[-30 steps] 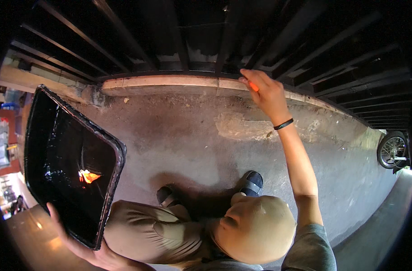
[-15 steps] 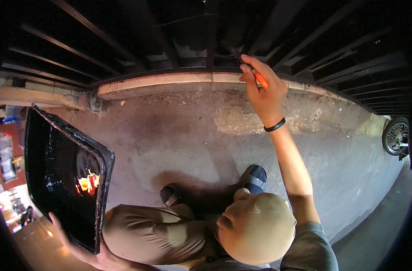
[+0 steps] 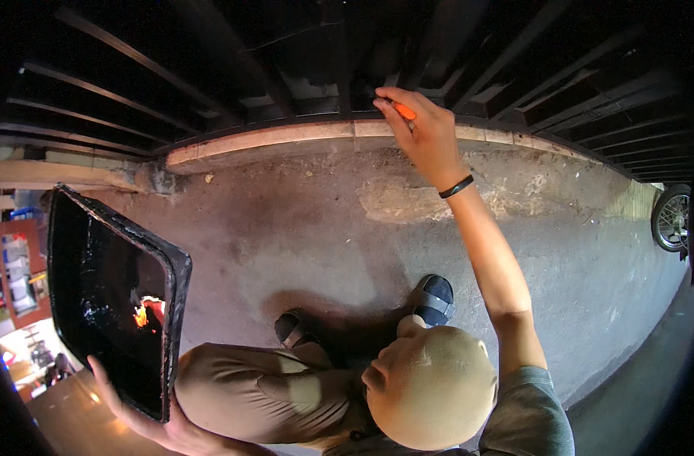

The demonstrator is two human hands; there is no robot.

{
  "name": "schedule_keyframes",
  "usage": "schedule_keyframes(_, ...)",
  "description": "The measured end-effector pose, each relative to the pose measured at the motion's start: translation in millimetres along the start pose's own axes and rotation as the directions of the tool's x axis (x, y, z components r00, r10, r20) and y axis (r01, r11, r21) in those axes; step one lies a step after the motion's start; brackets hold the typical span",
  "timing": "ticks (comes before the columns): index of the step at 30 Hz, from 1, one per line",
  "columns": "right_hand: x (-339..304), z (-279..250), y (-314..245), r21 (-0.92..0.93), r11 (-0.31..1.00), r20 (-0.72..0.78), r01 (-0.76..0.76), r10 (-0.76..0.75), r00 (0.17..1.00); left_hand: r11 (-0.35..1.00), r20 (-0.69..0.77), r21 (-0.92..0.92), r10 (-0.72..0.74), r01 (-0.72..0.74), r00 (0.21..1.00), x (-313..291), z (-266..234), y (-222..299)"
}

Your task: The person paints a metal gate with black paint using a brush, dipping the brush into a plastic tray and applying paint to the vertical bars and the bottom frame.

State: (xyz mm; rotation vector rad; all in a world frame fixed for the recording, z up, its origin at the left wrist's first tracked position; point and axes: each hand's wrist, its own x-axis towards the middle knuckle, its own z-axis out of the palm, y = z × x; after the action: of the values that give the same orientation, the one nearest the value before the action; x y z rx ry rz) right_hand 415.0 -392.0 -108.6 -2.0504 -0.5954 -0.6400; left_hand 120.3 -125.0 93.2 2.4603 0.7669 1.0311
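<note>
While crouched on the concrete floor (image 3: 286, 235), reaching the right hand (image 3: 427, 140) up to the black bars (image 3: 210, 106) at the top centre of the frame. Fingers pressed together there, pinching an orange-handled tool (image 3: 404, 111), its tip against a bar just above the pale ledge (image 3: 286, 138); tip itself too dark to make out. Left hand (image 3: 145, 414) at the lower left, closed around the bottom edge of a black tray (image 3: 119, 220), fingers wrapped under it, tray tilted and glossy inside.

Step in hand, by the look: working the tool's tip along the bar. Next move likely calls for a steady wrist at full reach, and for holding the tray level enough to spill nothing wet.

Counted: two hands, one tool, one tray. Also one dark wristband (image 3: 456, 186), two sandals (image 3: 436, 298) below the centre, one wheel (image 3: 670, 219) at the right edge. Bars too many and too shadowed to count surely.
</note>
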Motion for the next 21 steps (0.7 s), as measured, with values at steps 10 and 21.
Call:
schedule_keyframes(10,-20.2,-2.6,-11.0,0.006,0.998,0.005,-0.061,0.061,0.998,0.997,-0.016,0.054,0.051,-0.050,0.999,0.9,-1.0,-7.4)
schedule_keyframes(21,-21.9,-19.6,-4.1,-0.078,0.993,-0.004,0.092,-0.093,0.996,0.999,-0.043,-0.022,-0.034,0.033,0.999,0.7,-0.8,-6.6)
